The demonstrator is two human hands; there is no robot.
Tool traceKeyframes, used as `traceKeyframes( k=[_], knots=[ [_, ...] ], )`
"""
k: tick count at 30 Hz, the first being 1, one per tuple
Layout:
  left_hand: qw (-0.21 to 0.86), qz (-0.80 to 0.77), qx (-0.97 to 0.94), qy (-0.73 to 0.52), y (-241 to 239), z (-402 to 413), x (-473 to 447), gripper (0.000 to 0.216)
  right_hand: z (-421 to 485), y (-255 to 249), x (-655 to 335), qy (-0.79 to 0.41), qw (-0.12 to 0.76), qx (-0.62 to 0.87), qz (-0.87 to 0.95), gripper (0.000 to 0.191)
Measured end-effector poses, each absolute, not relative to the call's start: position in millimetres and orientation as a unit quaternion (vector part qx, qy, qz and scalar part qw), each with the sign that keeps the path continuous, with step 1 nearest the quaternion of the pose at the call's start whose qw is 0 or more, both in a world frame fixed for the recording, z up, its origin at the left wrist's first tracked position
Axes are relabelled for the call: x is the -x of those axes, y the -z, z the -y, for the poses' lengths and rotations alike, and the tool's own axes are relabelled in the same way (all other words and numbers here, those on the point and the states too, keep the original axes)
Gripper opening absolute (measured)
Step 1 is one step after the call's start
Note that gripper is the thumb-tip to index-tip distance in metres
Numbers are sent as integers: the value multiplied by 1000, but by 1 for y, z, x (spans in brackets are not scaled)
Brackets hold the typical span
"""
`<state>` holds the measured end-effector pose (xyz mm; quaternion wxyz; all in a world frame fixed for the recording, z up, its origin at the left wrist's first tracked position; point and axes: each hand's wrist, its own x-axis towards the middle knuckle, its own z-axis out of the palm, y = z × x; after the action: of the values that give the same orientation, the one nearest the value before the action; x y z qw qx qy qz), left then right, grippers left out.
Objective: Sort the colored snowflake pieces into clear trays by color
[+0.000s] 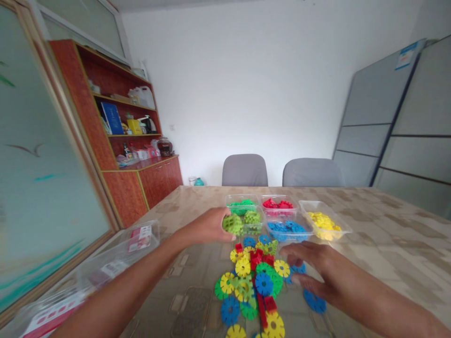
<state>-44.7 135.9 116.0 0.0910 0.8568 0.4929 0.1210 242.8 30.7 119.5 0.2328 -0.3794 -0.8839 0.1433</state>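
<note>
My left hand is closed round a light green latticed toy piece at the near left plastic box, where more light green pieces lie. I cannot tell whether the piece is clear of the box. My right hand hovers at the right side of the loose pile, thumb and fingers apart and nothing seen between them. The pile mixes yellow notched discs, blue notched discs, green discs and red blocks. A blue disc lies below my right hand, partly covered by it.
Behind the pile stand clear boxes of green, red, blue and yellow pieces. Clear plastic containers with labels lie along the table's left side. Two grey chairs stand beyond the table.
</note>
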Motion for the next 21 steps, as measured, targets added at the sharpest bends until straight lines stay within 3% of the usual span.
traceKeyframes(
  k=[3,8,21],
  knots=[
    [75,-508,-852,-101,-118,-189,33,37,-31,-116,-244,-137,228,383,885,30],
    [70,-512,-854,-56,-104,-236,16,30,-30,-115,-248,-138,212,391,885,28],
    [18,-463,-883,-77,-85,-233,27,24,-30,-111,-246,-153,225,380,884,36]
  ],
)
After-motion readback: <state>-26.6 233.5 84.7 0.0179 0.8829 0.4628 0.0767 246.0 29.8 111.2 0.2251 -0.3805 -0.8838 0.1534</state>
